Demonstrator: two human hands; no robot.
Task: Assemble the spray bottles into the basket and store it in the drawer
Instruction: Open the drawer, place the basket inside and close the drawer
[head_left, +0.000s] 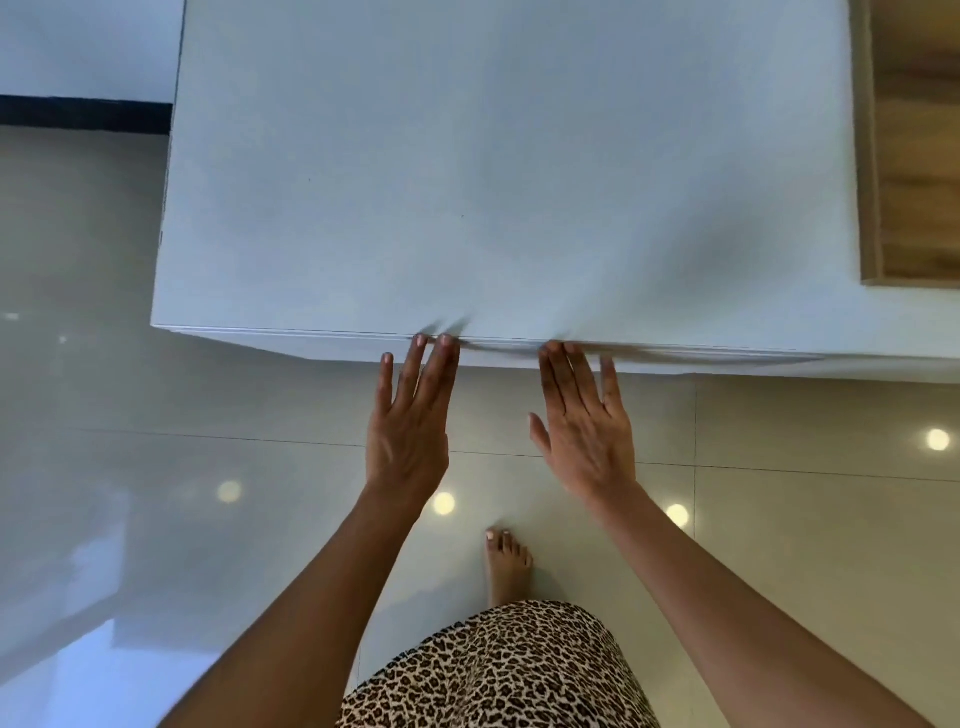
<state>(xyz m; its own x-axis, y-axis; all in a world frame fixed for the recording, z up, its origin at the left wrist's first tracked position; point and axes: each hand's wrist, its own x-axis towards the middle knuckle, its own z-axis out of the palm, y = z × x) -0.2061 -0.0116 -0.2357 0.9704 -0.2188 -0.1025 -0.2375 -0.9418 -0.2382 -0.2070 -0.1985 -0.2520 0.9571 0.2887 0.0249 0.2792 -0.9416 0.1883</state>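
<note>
A white cabinet (493, 182) fills the upper part of the head view, seen from above. Its drawer front (311, 345) shows only as a thin white strip along the near edge, flush with the top. My left hand (410, 415) is flat with fingers spread, its fingertips touching that front edge. My right hand (584, 415) is also flat and spread, fingertips against the same edge just to the right. Neither hand holds anything. No basket or spray bottle is in sight.
Glossy grey floor tiles (156, 467) lie below and to the left of the cabinet. A wooden panel (914, 156) stands at the upper right. My bare foot (506, 564) rests on the floor beneath the hands, above a leopard-print garment (493, 670).
</note>
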